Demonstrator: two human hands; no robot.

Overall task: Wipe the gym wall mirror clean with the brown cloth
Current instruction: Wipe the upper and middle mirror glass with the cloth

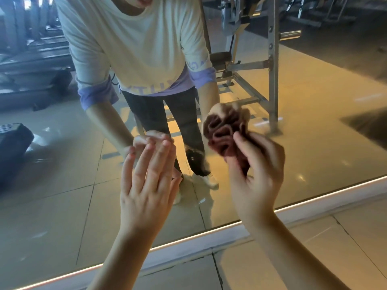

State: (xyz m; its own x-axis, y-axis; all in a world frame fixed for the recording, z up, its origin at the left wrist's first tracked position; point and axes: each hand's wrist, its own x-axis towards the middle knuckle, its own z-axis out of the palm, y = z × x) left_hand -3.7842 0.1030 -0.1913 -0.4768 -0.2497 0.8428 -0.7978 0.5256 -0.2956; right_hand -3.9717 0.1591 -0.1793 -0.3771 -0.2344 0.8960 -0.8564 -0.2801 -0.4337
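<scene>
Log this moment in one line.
left hand: open, fingertips on mirror | right hand: grips bunched brown cloth against mirror | phase: wiping

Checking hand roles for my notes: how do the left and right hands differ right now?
The left hand is flat, fingers straight; the right hand has fingers curled. The left hand holds nothing; the right hand grips the bunched brown cloth. Both reach toward the mirror.

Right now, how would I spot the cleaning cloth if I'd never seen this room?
Find the big wall mirror. In front of its lower part, the right hand grips a bunched-up brown cloth at the glass. It is the only dark, crumpled thing; the left hand beside it is flat and bare.
</scene>
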